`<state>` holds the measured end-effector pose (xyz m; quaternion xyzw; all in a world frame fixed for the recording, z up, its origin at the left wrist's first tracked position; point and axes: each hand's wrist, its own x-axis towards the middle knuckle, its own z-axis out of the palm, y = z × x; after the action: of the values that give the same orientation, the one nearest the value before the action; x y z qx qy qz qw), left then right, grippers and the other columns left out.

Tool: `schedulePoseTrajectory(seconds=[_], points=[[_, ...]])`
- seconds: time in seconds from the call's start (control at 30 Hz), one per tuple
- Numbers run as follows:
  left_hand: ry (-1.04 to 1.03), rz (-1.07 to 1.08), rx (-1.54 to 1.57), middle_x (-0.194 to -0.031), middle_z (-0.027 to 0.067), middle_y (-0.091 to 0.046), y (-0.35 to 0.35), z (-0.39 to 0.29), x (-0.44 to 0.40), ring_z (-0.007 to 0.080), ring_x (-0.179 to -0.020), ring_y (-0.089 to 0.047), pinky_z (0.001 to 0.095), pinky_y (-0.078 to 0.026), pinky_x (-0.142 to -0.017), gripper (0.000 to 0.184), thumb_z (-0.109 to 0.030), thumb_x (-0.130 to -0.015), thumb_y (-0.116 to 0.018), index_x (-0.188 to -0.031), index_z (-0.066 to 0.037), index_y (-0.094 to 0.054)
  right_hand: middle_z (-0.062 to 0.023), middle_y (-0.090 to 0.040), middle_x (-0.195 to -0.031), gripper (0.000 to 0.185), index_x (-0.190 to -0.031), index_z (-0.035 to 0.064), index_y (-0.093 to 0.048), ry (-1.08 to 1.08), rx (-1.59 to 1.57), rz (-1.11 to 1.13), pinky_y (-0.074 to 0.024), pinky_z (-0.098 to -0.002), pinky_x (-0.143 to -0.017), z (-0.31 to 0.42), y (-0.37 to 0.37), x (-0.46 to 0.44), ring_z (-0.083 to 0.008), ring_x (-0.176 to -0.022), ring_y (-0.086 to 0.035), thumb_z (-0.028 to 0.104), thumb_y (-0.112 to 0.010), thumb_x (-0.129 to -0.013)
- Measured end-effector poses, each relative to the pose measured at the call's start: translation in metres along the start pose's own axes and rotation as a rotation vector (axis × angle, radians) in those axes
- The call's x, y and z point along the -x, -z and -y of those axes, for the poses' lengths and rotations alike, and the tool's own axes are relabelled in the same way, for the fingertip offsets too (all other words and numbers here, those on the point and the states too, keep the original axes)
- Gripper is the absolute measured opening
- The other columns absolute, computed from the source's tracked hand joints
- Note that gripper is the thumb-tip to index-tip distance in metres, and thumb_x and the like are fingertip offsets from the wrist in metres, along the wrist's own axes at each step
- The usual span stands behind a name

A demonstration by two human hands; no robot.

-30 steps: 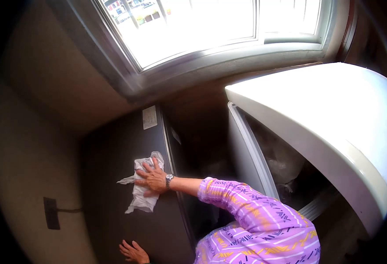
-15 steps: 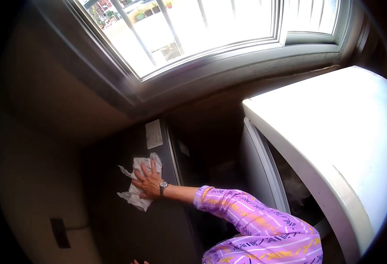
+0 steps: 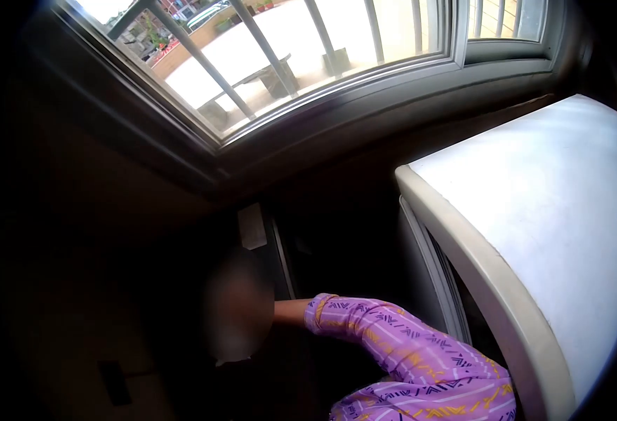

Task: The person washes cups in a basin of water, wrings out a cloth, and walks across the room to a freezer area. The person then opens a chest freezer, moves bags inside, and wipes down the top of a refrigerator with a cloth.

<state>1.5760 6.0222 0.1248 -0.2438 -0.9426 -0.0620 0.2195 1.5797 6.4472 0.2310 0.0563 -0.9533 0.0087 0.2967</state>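
Observation:
My right arm, in a purple patterned sleeve, reaches left across a dark flat surface. A blurred oval patch covers my right hand, so its fingers cannot be made out. A pale crumpled cloth shows at the lower edge of that blur, under or beside the hand. Just above the hand, a pale rectangular label sits on the dark surface near its edge strip. My left hand is out of view.
A bulky white-topped unit stands on the right, with a grey panel edge beneath it. Between it and the dark surface lies a deep shadowed gap. A barred window spans the top. A dark plate is at lower left.
The view has grown darker indoors and shifted slightly. My right hand and the cloth appear a little lower, and the hand is now blurred. Fingertips at the bottom edge have left the view.

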Motion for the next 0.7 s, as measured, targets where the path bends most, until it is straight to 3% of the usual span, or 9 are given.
schedulePoseTrajectory(seconds=[0.07,0.1,0.27,0.37,0.57,0.7], points=[[0.018,0.004,-0.039,-0.127,0.0138,-0.038,0.032,0.037,0.056,0.0324,-0.113,-0.04,0.0444,-0.035,-0.091,0.042,-0.037,-0.088,-0.045,-0.122,-0.013,-0.042,-0.0141,-0.057,-0.096,0.037,-0.1,0.0035,-0.058,-0.225,0.223,-0.378,-0.0434,-0.0465,-0.077,0.042,0.024,0.007,-0.0295,-0.087,-0.055,0.034,-0.042,-0.088],[0.033,0.035,-0.071,-0.127,0.0142,-0.038,0.066,0.034,0.061,0.0326,-0.112,-0.04,0.0443,-0.035,-0.091,0.042,-0.037,-0.088,-0.045,-0.123,-0.013,-0.042,-0.0141,-0.057,-0.096,0.037,-0.1,0.0035,-0.058,-0.232,0.211,-0.367,-0.0434,-0.0465,-0.077,0.054,0.055,0.001,-0.0295,-0.087,-0.055,0.034,-0.042,-0.088],[0.103,0.002,0.047,-0.128,0.0153,-0.038,0.158,0.149,0.216,0.0323,-0.115,-0.039,0.0446,-0.033,-0.093,0.042,-0.037,-0.088,-0.045,-0.122,-0.012,-0.043,-0.0139,-0.052,-0.112,0.046,-0.11,0.0122,-0.056,-0.48,0.171,0.139,-0.0284,-0.0596,-0.089,0.295,0.151,0.014,-0.0326,-0.109,-0.044,0.046,-0.049,-0.079],[0.164,0.094,0.065,-0.129,0.0156,-0.036,0.241,0.228,0.275,0.0322,-0.117,-0.036,0.0447,-0.03,-0.095,0.043,-0.038,-0.089,-0.044,-0.122,-0.011,-0.043,-0.0136,-0.051,-0.114,0.043,-0.11,0.0141,-0.056,-0.434,0.107,0.086,-0.0261,-0.0618,-0.088,0.446,0.161,0.03,-0.0339,-0.109,-0.043,0.044,-0.05,-0.079],[0.217,0.172,0.037,-0.129,0.0157,-0.037,0.387,0.457,0.468,0.0324,-0.117,-0.036,0.0444,-0.03,-0.095,0.043,-0.038,-0.088,-0.045,-0.122,-0.012,-0.043,-0.0129,-0.05,-0.116,0.038,-0.11,0.0181,-0.056,-0.147,-0.033,-0.079,-0.0215,-0.0661,-0.087,0.819,0.142,0.066,-0.0367,-0.11,-0.041,0.039,-0.051,-0.079],[0.142,0.108,-0.026,-0.125,0.0145,-0.041,0.494,0.662,0.619,0.0326,-0.113,-0.04,0.0438,-0.035,-0.091,0.039,-0.036,-0.088,-0.047,-0.12,-0.013,-0.045,-0.0125,-0.049,-0.118,0.035,-0.111,0.0207,-0.056,0.051,-0.081,-0.205,-0.0185,-0.0691,-0.086,1.097,0.124,0.072,-0.0385,-0.111,-0.04,0.037,-0.052,-0.079]])
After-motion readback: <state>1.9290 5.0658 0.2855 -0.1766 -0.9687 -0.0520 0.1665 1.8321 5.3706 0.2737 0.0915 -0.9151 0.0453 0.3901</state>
